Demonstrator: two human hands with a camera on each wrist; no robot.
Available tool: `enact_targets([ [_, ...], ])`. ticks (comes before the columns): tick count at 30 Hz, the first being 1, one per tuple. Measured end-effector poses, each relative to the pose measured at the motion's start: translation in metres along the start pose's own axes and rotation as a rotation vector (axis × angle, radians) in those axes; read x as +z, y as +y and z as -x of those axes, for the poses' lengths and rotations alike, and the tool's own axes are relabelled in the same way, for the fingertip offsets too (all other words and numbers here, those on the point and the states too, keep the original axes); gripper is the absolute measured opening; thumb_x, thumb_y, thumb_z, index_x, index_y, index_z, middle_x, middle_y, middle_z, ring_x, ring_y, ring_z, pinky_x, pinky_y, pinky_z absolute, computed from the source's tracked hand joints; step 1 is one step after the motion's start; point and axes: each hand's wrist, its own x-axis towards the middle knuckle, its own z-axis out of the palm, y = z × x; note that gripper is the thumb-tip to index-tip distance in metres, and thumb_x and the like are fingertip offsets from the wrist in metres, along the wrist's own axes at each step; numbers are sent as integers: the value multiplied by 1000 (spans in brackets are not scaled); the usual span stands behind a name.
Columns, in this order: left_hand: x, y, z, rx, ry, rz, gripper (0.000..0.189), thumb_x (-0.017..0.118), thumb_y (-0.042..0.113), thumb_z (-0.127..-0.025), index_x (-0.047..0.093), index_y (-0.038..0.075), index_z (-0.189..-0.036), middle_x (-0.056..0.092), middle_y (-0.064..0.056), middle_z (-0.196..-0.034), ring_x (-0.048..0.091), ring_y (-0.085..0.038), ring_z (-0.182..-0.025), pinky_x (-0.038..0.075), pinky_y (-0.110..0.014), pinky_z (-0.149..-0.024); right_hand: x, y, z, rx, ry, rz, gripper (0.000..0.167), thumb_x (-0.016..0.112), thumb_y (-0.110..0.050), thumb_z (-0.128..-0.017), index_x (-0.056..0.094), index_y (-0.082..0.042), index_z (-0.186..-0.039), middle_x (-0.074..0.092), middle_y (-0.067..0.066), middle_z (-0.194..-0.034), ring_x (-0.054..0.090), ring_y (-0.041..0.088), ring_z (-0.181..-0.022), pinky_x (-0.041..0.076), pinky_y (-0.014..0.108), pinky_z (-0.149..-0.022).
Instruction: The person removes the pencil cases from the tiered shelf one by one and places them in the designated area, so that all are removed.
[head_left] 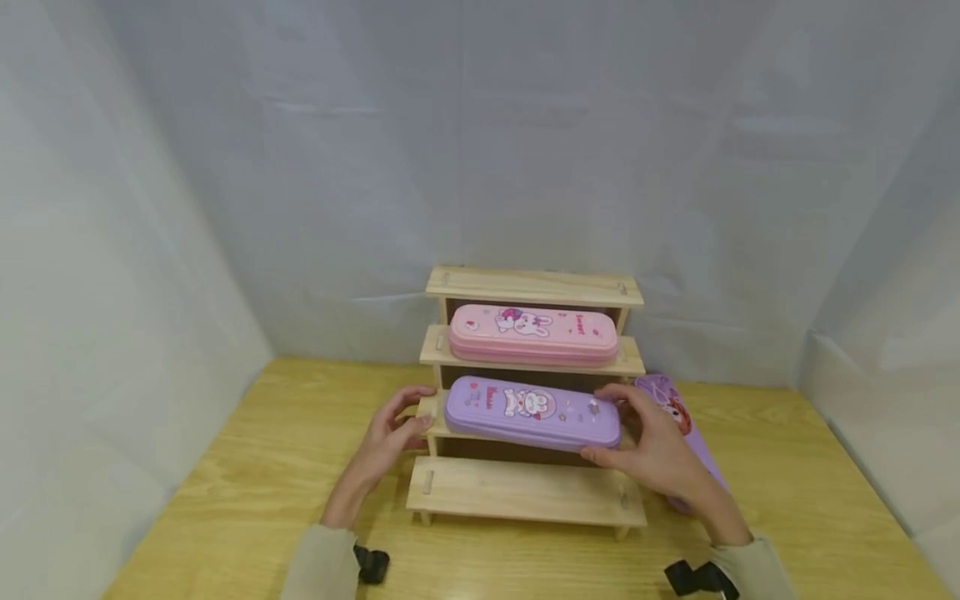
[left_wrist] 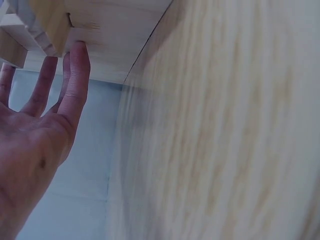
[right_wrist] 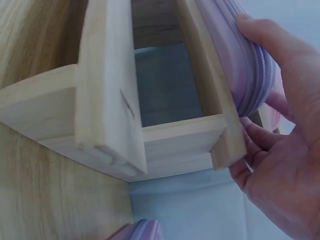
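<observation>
A purple pencil case (head_left: 532,412) with a cartoon rabbit lies on a lower step of a stepped wooden shelf (head_left: 525,492), its right end slightly nearer the front. My right hand (head_left: 660,446) grips that right end, thumb on the front side and fingers at the back; the right wrist view shows the thumb by the zipped rim of the case (right_wrist: 250,65). At the left end of the same step, my left hand (head_left: 386,433) holds the board between thumb and fingers. The left wrist view has its fingers (left_wrist: 75,85) up against the wood.
One step higher lies a pink pencil case (head_left: 532,333) with rabbit pictures. Another purple case (head_left: 701,450) with a red-haired figure leans beside the shelf on the right. The wooden table (head_left: 247,500) ends at pale hanging sheets (head_left: 360,208) behind and at both sides.
</observation>
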Motion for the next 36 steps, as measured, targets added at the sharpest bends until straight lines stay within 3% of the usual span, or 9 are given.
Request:
enact_targets([
  [5,2,0,0,-6,4,8,40,60,12,-100,52,4,-139,51,-14,-129,63,-13,-90,63,-38,-75,-4,0,2,-31,-49,93,88,93,-39,-72,51,-24,-148,57,5,-132,55,20,-115,50,43,-99],
  [11,2,3,0,-7,11,0,40,60,12,-100,53,4,-139,49,-21,-132,63,-13,-90,63,-37,-76,-6,-2,4,-35,-80,131,83,92,-38,-72,55,-23,-145,50,3,-123,50,18,-106,44,33,-92],
  [16,2,4,0,-13,16,-10,39,60,12,-100,53,6,-138,50,-14,-131,63,-14,-91,63,-37,-76,-7,-2,6,-53,-62,117,81,94,-33,-69,56,-22,-139,53,2,-128,50,18,-114,43,39,-98],
  [20,3,4,0,-13,19,-15,39,60,12,-100,53,6,-138,51,-13,-130,63,-13,-90,63,-37,-76,-9,-3,8,-55,-64,105,84,96,-28,-65,55,-21,-137,59,1,-131,54,17,-115,47,34,-99],
  [30,3,4,1,-31,13,-5,39,61,12,-100,54,7,-138,52,-12,-127,64,-15,-90,63,-48,-79,-21,-4,13,-17,-98,46,86,97,-29,-65,53,-21,-139,62,4,-124,58,14,-99,49,23,-82],
  [36,2,4,1,-31,20,-12,39,61,13,-100,54,9,-139,52,-11,-130,64,-16,-91,63,-41,-77,-29,4,17,-23,-100,13,82,96,-26,-69,54,-18,-139,61,10,-127,59,9,-97,53,22,-81],
])
